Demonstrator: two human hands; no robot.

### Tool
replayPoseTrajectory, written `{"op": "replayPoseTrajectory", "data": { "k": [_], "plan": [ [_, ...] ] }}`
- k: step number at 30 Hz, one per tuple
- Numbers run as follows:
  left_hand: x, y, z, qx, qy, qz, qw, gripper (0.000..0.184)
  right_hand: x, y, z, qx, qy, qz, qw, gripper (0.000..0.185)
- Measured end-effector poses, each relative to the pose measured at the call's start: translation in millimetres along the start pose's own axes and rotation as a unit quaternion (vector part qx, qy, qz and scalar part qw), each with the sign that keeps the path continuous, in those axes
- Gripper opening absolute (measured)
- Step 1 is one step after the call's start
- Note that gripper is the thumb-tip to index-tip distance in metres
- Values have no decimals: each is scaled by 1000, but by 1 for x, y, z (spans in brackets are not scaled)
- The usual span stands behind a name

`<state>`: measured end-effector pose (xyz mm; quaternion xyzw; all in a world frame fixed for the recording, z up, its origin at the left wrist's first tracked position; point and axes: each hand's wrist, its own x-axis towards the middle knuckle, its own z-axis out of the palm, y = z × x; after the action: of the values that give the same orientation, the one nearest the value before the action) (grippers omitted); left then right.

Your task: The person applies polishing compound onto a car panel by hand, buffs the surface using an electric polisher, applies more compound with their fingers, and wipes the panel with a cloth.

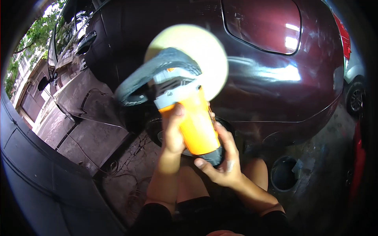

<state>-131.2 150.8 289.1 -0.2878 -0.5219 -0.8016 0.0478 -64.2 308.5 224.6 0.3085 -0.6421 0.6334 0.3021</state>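
"Take the pale round pad (214, 55) as your mark. What lies furthest left of it?"

"The grey curved handle (169, 59). It arches from the pad's near face out to its left and down."

"Next along?"

"The left hand (173, 131), below the pad and a little to its left. It is closed round the near-left flank of the orange power tool (199, 129), with the thumb lying up along the casing."

"And the tool's long axis?"

"Slanted. The head end is up by the pad, and the casing runs down and slightly right from there, towards the person's lap."

"Where does the right hand (225, 169) come in?"

"Below the pad and rightmost of the two. Its thumb and fingers are curled round the dark butt end (214, 156), pinching it from both sides."

"So which is nearer the pad?"

"The left one. The right is at the far end of the axis."

"Is the pad against the dark red car (256, 90)?"

"I can't tell; the bodywork shows behind it and on to its right."
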Motion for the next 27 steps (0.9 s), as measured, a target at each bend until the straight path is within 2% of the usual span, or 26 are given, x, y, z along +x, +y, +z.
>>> {"op": "replayPoseTrajectory", "data": {
  "k": [1,2,4,8,9,12,13,15,18,19,20,22,27],
  "plan": [
    [2,-3,9,-3,-19,-7,1000,81,-8,1,-4,-8,24,-7,1000,94],
    [4,-4,21,1,-33,9,999,67,-15,2,-8,-14,47,-14,999,94],
    [7,-3,44,-34,-37,-14,999,53,-35,9,-14,-9,68,16,998,97],
    [9,-4,60,22,-22,-8,999,64,-44,4,-6,74,112,57,989,102],
    [9,-4,59,19,-16,13,1000,59,-42,1,-4,77,111,62,989,101],
    [9,9,43,20,-27,-3,999,55,-35,4,-2,34,87,41,995,97],
    [5,11,41,11,8,17,1000,48,-31,6,1,36,71,38,996,97],
    [3,15,22,7,18,9,1000,43,-20,6,9,42,44,23,998,95],
    [0,19,-4,-11,61,41,997,49,0,-1,21,10,2,13,1000,92],
    [-2,26,-9,-33,39,30,998,53,6,-2,28,19,4,-3,1000,92],
    [-2,25,-16,-43,69,25,996,56,12,-1,33,14,-5,-18,1000,91],
    [-6,31,-31,45,73,34,996,79,16,0,43,28,-26,-4,999,90],
    [-19,35,-32,-15,98,22,995,79,16,-7,46,35,-47,-9,998,89]
  ]
}}
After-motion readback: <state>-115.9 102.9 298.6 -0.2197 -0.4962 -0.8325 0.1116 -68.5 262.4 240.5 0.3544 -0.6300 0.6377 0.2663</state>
